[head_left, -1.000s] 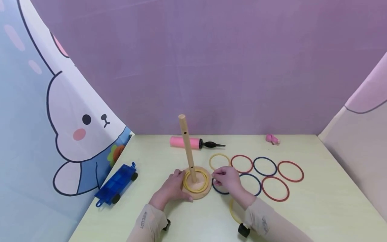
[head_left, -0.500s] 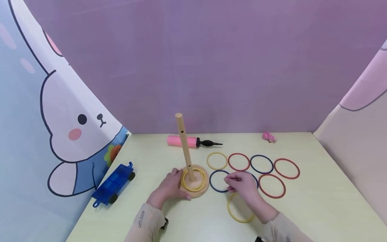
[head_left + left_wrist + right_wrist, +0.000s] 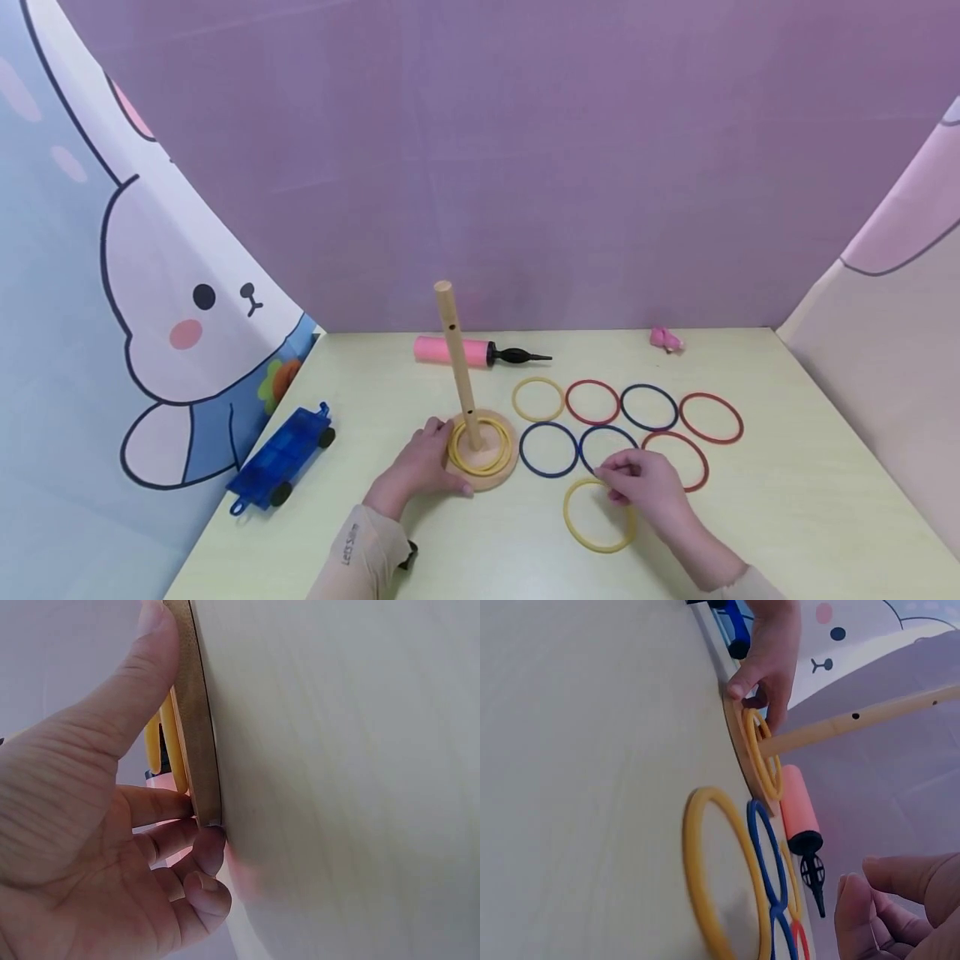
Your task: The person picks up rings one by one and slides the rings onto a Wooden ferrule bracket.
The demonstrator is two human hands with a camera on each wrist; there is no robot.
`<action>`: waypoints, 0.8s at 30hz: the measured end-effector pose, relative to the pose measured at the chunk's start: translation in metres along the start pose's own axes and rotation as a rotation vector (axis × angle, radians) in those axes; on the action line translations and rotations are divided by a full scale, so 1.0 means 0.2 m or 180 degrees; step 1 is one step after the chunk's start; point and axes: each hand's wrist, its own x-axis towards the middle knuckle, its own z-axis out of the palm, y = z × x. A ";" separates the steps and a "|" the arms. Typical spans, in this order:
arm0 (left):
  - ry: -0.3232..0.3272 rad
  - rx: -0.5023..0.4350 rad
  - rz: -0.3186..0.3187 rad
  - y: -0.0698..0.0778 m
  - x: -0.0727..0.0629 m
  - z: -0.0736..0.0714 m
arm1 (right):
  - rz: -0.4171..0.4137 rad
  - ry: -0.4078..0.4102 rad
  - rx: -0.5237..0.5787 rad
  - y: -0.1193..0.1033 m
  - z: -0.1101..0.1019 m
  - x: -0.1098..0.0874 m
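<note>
"What takes up the most room?"

"A purple cloth [image 3: 525,167], hanging behind a pale table [image 3: 817,500]. Next in size is a wooden ring-toss stand [image 3: 461,367], left of centre, its tall post rising from a round base flat on the table."

"Anything else bulky?"

"A see-through blue toy wagon [image 3: 283,454] at the left, and a pink hand pump [image 3: 452,352] with a black nozzle, lying behind the stand."

"And your hands?"

"My left hand [image 3: 422,465] grips the stand's base from its left side, thumb spread well away from the fingers, whose curled tips meet the rim. My right hand [image 3: 651,485] hangs over the near yellow ring [image 3: 697,885], holding nothing. Its fingers [image 3: 855,919] are loosely bent, fingertip close to thumb; whether those two touch, I cannot tell. Clear space separates them from the ring."

"Where are the other rings?"

"Two yellow rings [image 3: 173,750] circle the post's foot. Right of the stand, in two rows on the table, lie another yellow ring [image 3: 538,380], three blue rings [image 3: 548,476] and three red rings [image 3: 592,382]."

"The smallest thing?"

"A pink toy [image 3: 666,339] at the back right, its shape unclear."
</note>
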 end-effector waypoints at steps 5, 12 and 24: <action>-0.0004 -0.0003 -0.0008 -0.01 0.01 0.01 | 0.0101 0.0002 -0.0106 0.07 -0.05 -0.03; 0.0000 -0.0015 -0.0013 -0.01 0.01 0.01 | 0.0222 0.0117 -0.0281 0.12 -0.10 -0.06; -0.0001 0.0002 -0.0001 -0.01 0.01 0.01 | 0.0156 0.0180 -0.0848 0.20 -0.11 -0.06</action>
